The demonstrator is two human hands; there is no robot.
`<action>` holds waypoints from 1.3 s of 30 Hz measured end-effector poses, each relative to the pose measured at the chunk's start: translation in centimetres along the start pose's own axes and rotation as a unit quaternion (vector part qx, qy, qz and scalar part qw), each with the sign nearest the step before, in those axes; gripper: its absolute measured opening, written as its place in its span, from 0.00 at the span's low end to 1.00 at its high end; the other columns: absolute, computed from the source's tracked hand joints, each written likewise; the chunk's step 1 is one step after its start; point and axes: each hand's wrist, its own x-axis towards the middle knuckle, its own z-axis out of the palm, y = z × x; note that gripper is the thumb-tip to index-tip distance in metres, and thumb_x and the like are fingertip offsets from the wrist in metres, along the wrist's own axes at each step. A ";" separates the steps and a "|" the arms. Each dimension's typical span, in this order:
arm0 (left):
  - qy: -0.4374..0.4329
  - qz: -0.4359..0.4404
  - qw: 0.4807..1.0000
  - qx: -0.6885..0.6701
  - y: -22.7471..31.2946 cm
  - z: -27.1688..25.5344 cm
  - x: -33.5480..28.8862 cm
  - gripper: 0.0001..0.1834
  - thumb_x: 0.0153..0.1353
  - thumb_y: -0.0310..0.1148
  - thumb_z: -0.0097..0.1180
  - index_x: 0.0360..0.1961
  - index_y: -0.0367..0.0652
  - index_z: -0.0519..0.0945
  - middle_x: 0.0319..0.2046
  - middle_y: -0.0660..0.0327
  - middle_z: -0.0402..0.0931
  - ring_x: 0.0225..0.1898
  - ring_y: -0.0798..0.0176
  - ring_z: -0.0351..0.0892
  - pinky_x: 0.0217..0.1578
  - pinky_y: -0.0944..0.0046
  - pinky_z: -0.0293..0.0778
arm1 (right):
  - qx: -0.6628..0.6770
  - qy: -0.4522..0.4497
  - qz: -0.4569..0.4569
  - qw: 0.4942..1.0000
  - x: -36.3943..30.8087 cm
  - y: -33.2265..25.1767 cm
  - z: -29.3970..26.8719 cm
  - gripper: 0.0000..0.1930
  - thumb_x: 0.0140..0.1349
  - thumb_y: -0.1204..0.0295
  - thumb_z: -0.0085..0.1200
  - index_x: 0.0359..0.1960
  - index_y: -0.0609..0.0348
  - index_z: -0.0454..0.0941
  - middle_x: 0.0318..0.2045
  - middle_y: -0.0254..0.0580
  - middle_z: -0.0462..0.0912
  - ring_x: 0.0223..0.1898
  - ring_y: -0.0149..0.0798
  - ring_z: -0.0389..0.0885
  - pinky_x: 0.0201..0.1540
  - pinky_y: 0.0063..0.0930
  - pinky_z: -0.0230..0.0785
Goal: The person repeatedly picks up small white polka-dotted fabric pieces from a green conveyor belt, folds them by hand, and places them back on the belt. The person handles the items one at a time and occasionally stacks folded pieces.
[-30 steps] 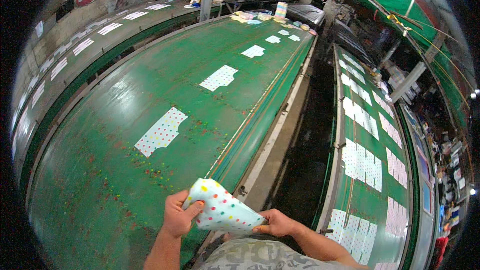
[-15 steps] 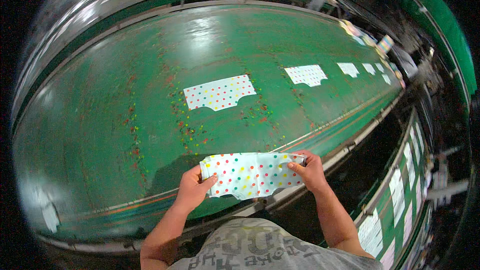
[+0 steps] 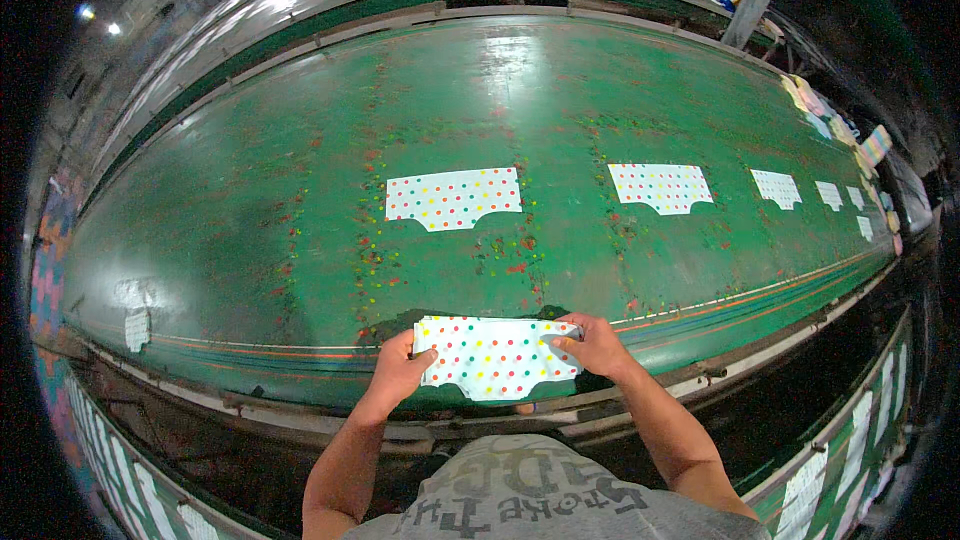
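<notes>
Between my two hands, over the near edge of the green table, I hold a small stack of white fabric pieces (image 3: 498,358) with coloured dots. My left hand (image 3: 402,372) pinches the stack's left end, thumb on top. At the right end my right hand (image 3: 597,347) grips it, thumb across the cloth and fingers beneath. How many layers there are I cannot tell. A matching dotted fabric piece (image 3: 455,199) lies flat on the table beyond my hands, its notched edge toward me. Farther right lies another dotted piece (image 3: 660,187).
The long green table (image 3: 250,280) is spotted with paint. Smaller dotted pieces (image 3: 775,188) lie along its right part, and coloured cloths (image 3: 815,105) sit at its far right end. A white piece (image 3: 137,328) lies at the left. Other tables with white pieces (image 3: 805,490) stand close behind on both sides.
My view has turned to the right, so the table appears more level. The stack stays in both hands and looks slightly more gathered, with my right hand a little closer to my left.
</notes>
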 end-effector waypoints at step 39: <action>0.154 0.173 0.955 0.185 5.6 -13.3 29.5 0.18 0.63 0.26 0.72 0.54 0.39 0.88 0.46 0.53 0.90 0.44 0.60 0.89 0.48 0.59 0.82 | -0.419 0.007 -0.035 0.907 34.0 -12.1 -1.1 0.16 0.68 0.68 0.63 0.57 0.53 0.85 0.50 0.52 0.90 0.53 0.58 0.88 0.57 0.52 0.81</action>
